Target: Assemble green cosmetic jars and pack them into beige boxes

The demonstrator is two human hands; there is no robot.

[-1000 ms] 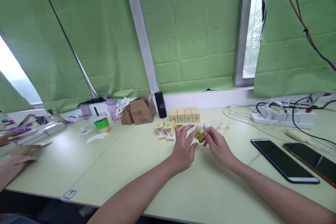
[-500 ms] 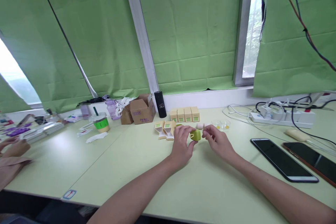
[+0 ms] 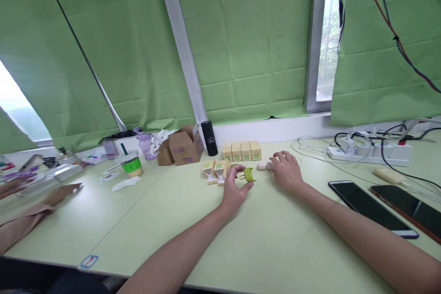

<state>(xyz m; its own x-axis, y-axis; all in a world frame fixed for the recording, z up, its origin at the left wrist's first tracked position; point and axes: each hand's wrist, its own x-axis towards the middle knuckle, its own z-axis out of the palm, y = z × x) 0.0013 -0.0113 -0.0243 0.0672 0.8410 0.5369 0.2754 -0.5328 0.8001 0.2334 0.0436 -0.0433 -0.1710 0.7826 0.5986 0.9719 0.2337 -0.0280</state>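
Observation:
My left hand pinches a small green case with a loop between thumb and fingers, just above the table. Several yards of nothing separate it from my right hand: the gap is short, and my right hand reaches to its right, palm down, fingers apart and bent toward the tabletop. Its fingertips are partly hidden, and I see nothing held in them. Beside its thumb lies a small pale pink piece. Left of the case, two opened cream boxes stand near my left fingers.
Behind stand several closed cream boxes, a black cylinder and a cardboard carton. A drink cup is at left, near another person's hand. Two phones and a power strip with cables lie at right.
My right hand has moved away from the green case, right and forward, over the small clear containers. My left hand has turned the case and shifted slightly left. The other person's hand has stretched out.

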